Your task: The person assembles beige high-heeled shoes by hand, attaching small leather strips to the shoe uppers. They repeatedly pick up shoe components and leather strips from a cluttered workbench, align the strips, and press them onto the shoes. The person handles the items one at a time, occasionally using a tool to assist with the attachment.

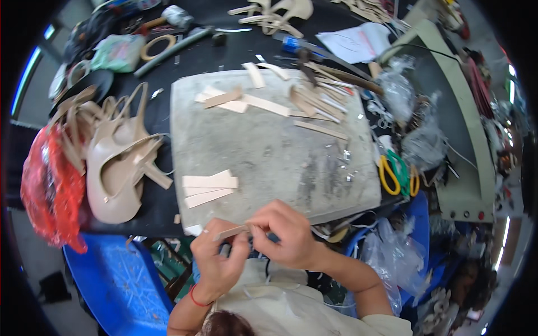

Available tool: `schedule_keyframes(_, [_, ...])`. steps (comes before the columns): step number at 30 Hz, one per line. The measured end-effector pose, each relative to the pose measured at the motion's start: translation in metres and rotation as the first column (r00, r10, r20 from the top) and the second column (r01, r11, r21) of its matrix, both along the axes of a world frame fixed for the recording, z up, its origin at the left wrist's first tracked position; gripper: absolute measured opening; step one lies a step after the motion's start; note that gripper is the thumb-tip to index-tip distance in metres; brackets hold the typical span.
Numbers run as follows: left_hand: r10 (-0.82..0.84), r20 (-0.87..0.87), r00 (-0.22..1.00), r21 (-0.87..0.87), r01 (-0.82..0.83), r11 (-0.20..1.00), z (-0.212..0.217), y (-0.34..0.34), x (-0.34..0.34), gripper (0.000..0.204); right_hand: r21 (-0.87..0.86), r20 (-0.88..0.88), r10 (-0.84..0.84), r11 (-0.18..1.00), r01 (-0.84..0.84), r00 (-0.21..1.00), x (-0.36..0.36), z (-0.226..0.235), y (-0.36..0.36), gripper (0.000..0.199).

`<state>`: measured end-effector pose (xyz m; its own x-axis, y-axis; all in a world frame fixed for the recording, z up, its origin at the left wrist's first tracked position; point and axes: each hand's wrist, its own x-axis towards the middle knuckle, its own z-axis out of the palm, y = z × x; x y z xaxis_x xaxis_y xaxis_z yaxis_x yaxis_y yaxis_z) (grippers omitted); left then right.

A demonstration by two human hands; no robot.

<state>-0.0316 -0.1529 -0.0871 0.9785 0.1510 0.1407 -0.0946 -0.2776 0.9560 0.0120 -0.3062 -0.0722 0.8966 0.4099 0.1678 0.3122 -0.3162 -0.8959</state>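
Just past the near edge of the board, my left hand (216,255) pinches a short beige strip (228,232) between thumb and fingers. My right hand (286,235) is closed on the strip's right end, its fingertips close to my left thumb. Ahead of my left hand, several flat pale strips (208,186) lie overlapped on the grey-white board (252,145). Farther up the board are more pale strips (263,104) and a loose bundle of narrow tan strips (319,103). Small clear shiny bits (347,159) lie toward its right side.
Beige shoe uppers (115,179) and a red plastic bag (53,185) sit at the left. Scissors with yellow handles (388,175) and green handles (399,171) lie right of the board. A blue tray (120,280) is at lower left; a roll of tape (158,47) is far left.
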Motion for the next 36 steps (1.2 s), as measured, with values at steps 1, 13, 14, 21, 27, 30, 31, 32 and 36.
schedule_keyframes(1, [0.024, -0.052, 0.998, -0.184, -0.033, 0.982, -0.003, -0.001, -0.004, 0.005, 0.147, -0.273, -0.027, 0.987, 0.069, 0.962, -0.003, -0.002, 0.005, 0.004])
schedule_keyframes(13, [0.042, -0.167, 0.985, -0.349, -0.099, 0.932, 0.005, 0.014, 0.010, 0.003, -0.631, 0.478, 0.021, 0.704, 0.327, 0.878, 0.034, 0.005, -0.109, 0.011])
schedule_keyframes(14, [0.023, -0.157, 0.987, -0.347, -0.077, 0.935, 0.006, 0.010, 0.010, 0.003, -0.666, 0.546, 0.030, 0.622, 0.412, 0.837, 0.043, -0.001, -0.115, 0.012])
schedule_keyframes(21, [-0.062, -0.188, 0.980, -0.329, -0.004, 0.944, -0.002, 0.007, 0.000, 0.008, -0.786, 0.580, 0.253, 0.426, 0.449, 0.775, 0.065, -0.015, -0.121, 0.006])
schedule_keyframes(27, [-0.166, -0.323, 0.932, -0.574, -0.053, 0.817, 0.003, 0.004, 0.006, 0.015, -0.395, 0.229, -0.339, 0.824, 0.406, 0.912, 0.048, 0.005, -0.107, 0.005])
schedule_keyframes(30, [-0.259, -0.309, 0.915, -0.630, 0.007, 0.777, -0.004, 0.012, 0.005, 0.017, -0.205, -0.039, -0.035, 0.978, 0.027, 0.999, 0.021, 0.005, -0.069, 0.016])
schedule_keyframes(31, [-0.256, -0.303, 0.918, -0.629, 0.009, 0.777, -0.007, 0.015, 0.005, 0.017, -0.136, -0.156, 0.004, 0.990, -0.025, 0.988, 0.015, 0.007, -0.055, 0.014])
schedule_keyframes(32, [-0.260, -0.292, 0.920, -0.631, 0.019, 0.776, -0.008, 0.015, 0.005, 0.017, -0.064, -0.263, 0.043, 0.996, -0.062, 0.964, 0.010, 0.011, -0.040, 0.013])
schedule_keyframes(36, [-0.216, -0.262, 0.941, -0.639, -0.001, 0.769, -0.008, 0.021, 0.004, 0.017, 0.147, -0.597, 0.075, 0.989, 0.017, 0.799, 0.002, 0.006, -0.012, 0.011])
